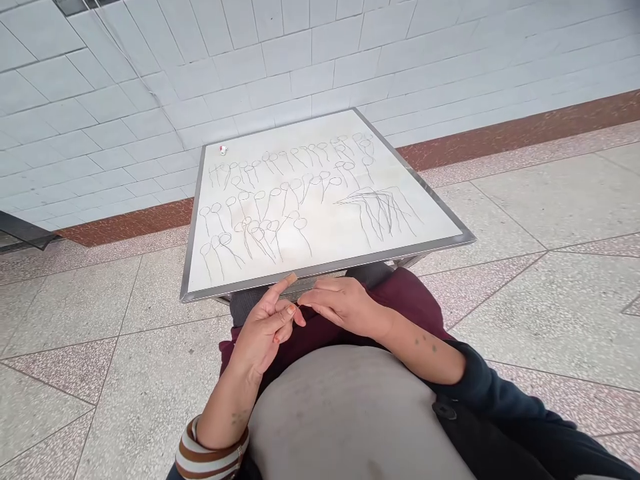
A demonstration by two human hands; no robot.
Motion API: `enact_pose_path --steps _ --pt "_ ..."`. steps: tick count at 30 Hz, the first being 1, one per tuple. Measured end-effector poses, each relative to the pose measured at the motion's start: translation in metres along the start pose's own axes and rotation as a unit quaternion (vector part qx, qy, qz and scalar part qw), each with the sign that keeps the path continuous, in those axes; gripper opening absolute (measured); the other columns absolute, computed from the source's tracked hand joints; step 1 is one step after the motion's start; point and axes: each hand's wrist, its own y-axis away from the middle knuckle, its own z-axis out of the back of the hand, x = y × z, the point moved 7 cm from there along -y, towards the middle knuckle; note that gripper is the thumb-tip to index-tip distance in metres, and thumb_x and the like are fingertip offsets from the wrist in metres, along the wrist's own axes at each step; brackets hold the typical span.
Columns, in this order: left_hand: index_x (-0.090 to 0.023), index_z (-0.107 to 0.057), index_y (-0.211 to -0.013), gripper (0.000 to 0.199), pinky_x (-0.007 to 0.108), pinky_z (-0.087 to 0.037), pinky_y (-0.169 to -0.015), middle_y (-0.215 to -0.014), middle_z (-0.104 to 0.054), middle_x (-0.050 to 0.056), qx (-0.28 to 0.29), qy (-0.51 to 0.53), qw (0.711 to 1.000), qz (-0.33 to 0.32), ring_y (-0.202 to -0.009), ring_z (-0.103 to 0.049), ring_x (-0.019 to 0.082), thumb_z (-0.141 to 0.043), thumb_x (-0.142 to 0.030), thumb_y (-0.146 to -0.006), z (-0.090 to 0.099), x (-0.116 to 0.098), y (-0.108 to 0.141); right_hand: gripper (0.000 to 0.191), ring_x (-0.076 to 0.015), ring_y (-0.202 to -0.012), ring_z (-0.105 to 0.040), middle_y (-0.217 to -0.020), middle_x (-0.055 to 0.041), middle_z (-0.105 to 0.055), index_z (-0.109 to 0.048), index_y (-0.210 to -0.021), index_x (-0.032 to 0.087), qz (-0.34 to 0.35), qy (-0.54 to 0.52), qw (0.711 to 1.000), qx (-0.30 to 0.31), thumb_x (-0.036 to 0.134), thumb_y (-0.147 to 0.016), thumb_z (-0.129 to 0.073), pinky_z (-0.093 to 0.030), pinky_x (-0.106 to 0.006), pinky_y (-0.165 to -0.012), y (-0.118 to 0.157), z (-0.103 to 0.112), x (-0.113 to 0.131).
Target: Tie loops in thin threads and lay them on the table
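Above my lap, just in front of the table's near edge, my two hands meet. Thumb and fingers of my left hand [267, 327] are pinched together, while its index finger, wrapped in tan tape [287, 281], points outward. My right hand [345, 303] pinches close against the left fingertips. Between them a very thin strand [299, 305] is faintly visible; most of it is hidden by the fingers. On the white table [320, 250] lie rows of thin dark strands, each with a round loop [300, 223] and loose tails. A bundle of straight, unlooped strands [383, 207] lies at the right.
A small white and red object [223, 150] sits at the table's far left corner. The table has a grey metal rim [425, 245] and stands near a white tiled wall [300, 73]. A grey cloth [345, 413] covers my front. Speckled stone tiles [150, 373] form the floor.
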Motion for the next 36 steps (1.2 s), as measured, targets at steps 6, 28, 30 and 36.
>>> enact_pose_path --steps 6,28,30,36 --pt "-0.022 -0.042 -0.141 0.059 0.021 -0.019 -0.046 -0.069 -0.061 -0.001 -0.009 -0.046 0.999 -0.002 -0.043 -0.027 0.002 -0.064 -0.029 -0.086 0.003 -0.003 0.008 0.024 -0.0123 -0.065 -0.052 -0.07 -0.0011 -0.059 -0.065 -0.098 0.021 -0.001 0.004 1.0 0.017 0.018 -0.097 -0.041 -0.039 -0.023 -0.059 0.0 0.002 0.0" --pt "-0.024 -0.039 -0.143 0.055 0.021 -0.027 -0.048 -0.072 -0.06 -0.002 -0.137 -0.171 0.975 -0.036 -0.048 -0.031 0.006 -0.055 -0.032 -0.091 0.062 -0.011 0.052 0.024 -0.0135 -0.064 -0.057 -0.074 -0.0037 -0.064 -0.067 -0.095 0.021 -0.116 0.042 0.991 -0.054 0.023 -0.097 -0.043 -0.042 -0.025 -0.058 0.014 0.041 -0.038" --pt "-0.027 -0.039 -0.143 0.056 0.021 -0.035 -0.052 -0.077 -0.061 -0.001 -0.158 -0.191 0.967 -0.054 -0.053 -0.039 0.008 -0.055 -0.034 -0.09 0.06 -0.021 0.049 0.023 -0.0131 -0.064 -0.057 -0.075 -0.0037 -0.064 -0.067 -0.096 0.021 -0.081 0.028 0.995 -0.044 0.022 -0.097 -0.044 -0.043 -0.024 -0.057 0.01 0.039 -0.028" --pt "-0.027 -0.05 -0.136 0.053 0.029 -0.047 -0.074 -0.092 -0.063 0.003 -0.082 -0.218 0.968 -0.096 -0.075 -0.055 0.014 -0.062 -0.034 -0.086 -0.001 -0.039 0.019 0.02 -0.0114 -0.065 -0.055 -0.079 -0.0028 -0.065 -0.066 -0.104 0.022 -0.034 -0.021 0.999 -0.024 0.02 -0.096 -0.048 -0.043 -0.022 -0.059 0.0 0.023 -0.004"
